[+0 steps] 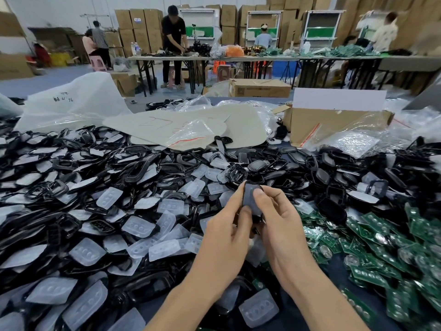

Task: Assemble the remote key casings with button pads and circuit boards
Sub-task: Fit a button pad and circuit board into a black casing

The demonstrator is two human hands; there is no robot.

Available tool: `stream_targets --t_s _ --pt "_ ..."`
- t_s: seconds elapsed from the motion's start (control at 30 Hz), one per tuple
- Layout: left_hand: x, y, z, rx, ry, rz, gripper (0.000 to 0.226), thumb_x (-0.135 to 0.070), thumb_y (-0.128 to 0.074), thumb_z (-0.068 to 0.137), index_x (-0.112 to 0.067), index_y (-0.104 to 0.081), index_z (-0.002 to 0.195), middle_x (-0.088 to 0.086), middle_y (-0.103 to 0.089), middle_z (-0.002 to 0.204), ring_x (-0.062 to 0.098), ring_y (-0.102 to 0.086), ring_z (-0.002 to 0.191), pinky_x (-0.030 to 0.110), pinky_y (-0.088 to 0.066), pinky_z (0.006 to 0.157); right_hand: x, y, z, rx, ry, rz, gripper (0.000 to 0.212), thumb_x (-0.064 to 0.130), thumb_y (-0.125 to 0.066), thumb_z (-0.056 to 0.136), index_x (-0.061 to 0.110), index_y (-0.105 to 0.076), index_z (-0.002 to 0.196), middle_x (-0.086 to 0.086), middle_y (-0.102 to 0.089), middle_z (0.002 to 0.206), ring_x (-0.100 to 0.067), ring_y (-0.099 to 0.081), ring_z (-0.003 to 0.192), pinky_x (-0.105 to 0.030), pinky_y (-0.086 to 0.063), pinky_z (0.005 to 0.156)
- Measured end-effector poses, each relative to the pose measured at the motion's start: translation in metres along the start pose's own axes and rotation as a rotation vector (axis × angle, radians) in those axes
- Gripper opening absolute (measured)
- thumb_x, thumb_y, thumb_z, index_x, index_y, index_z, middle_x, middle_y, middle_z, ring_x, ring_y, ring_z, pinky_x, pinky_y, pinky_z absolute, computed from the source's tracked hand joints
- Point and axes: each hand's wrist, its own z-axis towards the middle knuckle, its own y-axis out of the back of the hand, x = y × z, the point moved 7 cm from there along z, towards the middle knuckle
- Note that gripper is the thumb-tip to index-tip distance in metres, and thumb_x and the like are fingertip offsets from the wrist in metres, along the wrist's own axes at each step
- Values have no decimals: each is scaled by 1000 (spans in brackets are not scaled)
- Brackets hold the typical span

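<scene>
A black remote key casing (251,198) is held upright above the table between both hands. My left hand (226,225) grips its left edge and my right hand (279,218) presses a thumb on its face. A large heap of black casing frames (133,173) and translucent white button pads (138,226) covers the table from the left to the middle. Green circuit boards (372,244) with round coin cells lie piled at the right.
A cardboard box (334,123) and clear plastic bags (346,142) stand at the back right, beige sheets (181,125) behind the pile. Beyond the table, several people work at long tables in front of stacked cartons.
</scene>
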Motion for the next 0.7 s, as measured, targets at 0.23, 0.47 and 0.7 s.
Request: stream_targets --t_s 0.23,0.47,0.7 --pt "-12 13 2 7 -80 148 42 -22 -46 106 -36 -49 145 -13 -67 113 3 -63 104 18 -50 88 2 4 2 41 -22 -85 14 27 -66 95 37 -75 93 0 -77 98 -12 -73 88 -24 -57 72" --pt "-13 24 4 -97 -65 152 30 -35 -52 103 -39 -61 131 -19 -68 98 -1 -63 93 9 -46 77 6 6 4 50 -35 8 22 19 -66 97 32 -75 81 -7 -73 89 -17 -70 77 -26 -57 64" --pt "-9 12 1 -95 51 -97 13 -25 -59 100 -35 -58 109 -7 -70 80 8 -64 68 30 -54 64 -1 4 3 41 -63 132 2 17 -63 98 15 -63 97 -10 -71 88 -19 -61 68 -27 -53 55"
